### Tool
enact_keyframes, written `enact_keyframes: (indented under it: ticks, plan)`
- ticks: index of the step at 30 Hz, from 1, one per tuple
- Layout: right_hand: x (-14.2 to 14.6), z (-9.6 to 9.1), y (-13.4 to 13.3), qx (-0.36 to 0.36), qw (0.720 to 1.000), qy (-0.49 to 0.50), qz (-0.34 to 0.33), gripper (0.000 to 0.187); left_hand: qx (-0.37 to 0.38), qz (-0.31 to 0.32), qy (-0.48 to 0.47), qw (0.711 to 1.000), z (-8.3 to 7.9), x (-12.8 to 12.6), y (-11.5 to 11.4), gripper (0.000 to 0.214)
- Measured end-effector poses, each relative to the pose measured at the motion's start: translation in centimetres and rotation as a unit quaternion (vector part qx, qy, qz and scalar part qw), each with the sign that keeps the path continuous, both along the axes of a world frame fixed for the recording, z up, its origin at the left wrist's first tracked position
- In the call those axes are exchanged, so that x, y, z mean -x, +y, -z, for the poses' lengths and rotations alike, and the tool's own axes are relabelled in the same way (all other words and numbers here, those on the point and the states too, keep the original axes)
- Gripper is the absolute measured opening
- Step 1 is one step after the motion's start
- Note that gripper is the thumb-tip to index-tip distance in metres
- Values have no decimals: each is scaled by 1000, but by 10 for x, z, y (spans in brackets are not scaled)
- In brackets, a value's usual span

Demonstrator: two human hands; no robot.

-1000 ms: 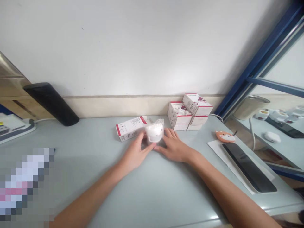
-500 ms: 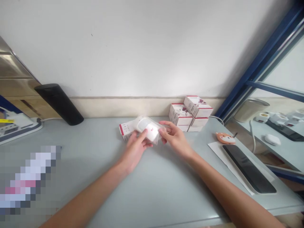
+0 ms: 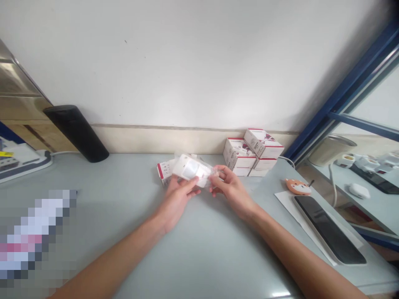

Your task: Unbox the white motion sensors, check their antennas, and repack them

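A white plastic device in a clear plastic bag (image 3: pixel 190 168) is held in the air just above the grey-blue desk (image 3: pixel 199 253). My left hand (image 3: pixel 177 199) grips its left end, and my right hand (image 3: pixel 230 191) pinches the bag's right end between fingers and thumb. Behind my left hand, a white box with red trim (image 3: pixel 164 173) lies on the desk, partly hidden by the bag. The device's underside is hidden by my fingers.
A stack of white-and-red boxes (image 3: pixel 249 151) stands against the wall. A black cylinder (image 3: pixel 76 133) lies at the left. On the right are a fox-faced orange object (image 3: pixel 298 187) and a black phone (image 3: pixel 329 229) on white paper (image 3: pixel 288 205). A blue window frame (image 3: pixel 339 99) rises beyond.
Both hands have lifted the bagged device off the desk and turned it to lie more lengthwise between them. My right hand has moved from its side to the bag's right end.
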State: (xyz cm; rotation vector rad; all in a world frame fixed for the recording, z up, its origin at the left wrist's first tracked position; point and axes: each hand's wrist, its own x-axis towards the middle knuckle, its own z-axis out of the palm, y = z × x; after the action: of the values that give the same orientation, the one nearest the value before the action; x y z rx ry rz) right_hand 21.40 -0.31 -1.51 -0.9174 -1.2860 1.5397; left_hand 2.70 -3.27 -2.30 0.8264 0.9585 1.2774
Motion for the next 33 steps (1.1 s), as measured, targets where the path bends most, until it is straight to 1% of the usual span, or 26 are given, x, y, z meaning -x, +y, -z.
enact_keyframes:
  ticks: [2, 4, 6, 7, 10, 14, 16, 20, 23, 26, 28, 29, 30, 31, 33]
  plan:
    - [-2, 0, 2, -29, 999, -30, 11, 43, -16, 1, 1, 1000, -1, -1, 0, 65]
    - [-4, 2, 4, -50, 995, -77, 29, 45, -41, 9, 2, 999, -4, -1, 0, 61]
    - [-6, 5, 6, -47, 993, -105, 24, 52, -51, 14, 5, 999, -6, 0, 1, 58]
    - [-6, 6, 6, -42, 994, -104, 12, 54, -48, 13, 7, 999, -6, 0, 1, 58]
    - [-6, 8, 8, -39, 997, -67, -23, 49, -31, 13, 12, 999, -6, 3, 4, 61]
    - [-7, 4, 9, -36, 999, -12, -9, 39, -21, 31, -4, 999, -5, 4, 6, 60]
    - [-8, 2, 9, -23, 1000, 13, -7, 38, -22, 44, -17, 999, -6, 4, 5, 57]
    - [-10, 0, 9, 13, 999, 44, -24, 37, -30, 62, -43, 997, -10, 4, 3, 55]
    - [-9, 1, 10, 14, 999, 49, 11, 42, -35, 45, -32, 998, -10, 6, 4, 62]
    - [-8, 3, 12, 19, 997, 52, 53, 43, -54, 15, 11, 998, -8, 8, 4, 80]
    - [-10, 4, 14, 44, 995, 65, 61, 43, -92, 9, 64, 994, -5, 10, 3, 100]
    - [-12, 4, 15, 60, 994, 75, 61, 42, -118, 9, 103, 988, -4, 11, 3, 107]
    - [-14, 3, 16, 76, 992, 84, 56, 42, -145, 8, 151, 978, -2, 12, 3, 108]
    - [-17, 3, 16, 91, 990, 92, 49, 42, -175, 3, 206, 963, 0, 14, 3, 102]
    - [-21, 1, 18, 113, 988, 96, 37, 40, -232, -28, 321, 918, 4, 19, 4, 75]
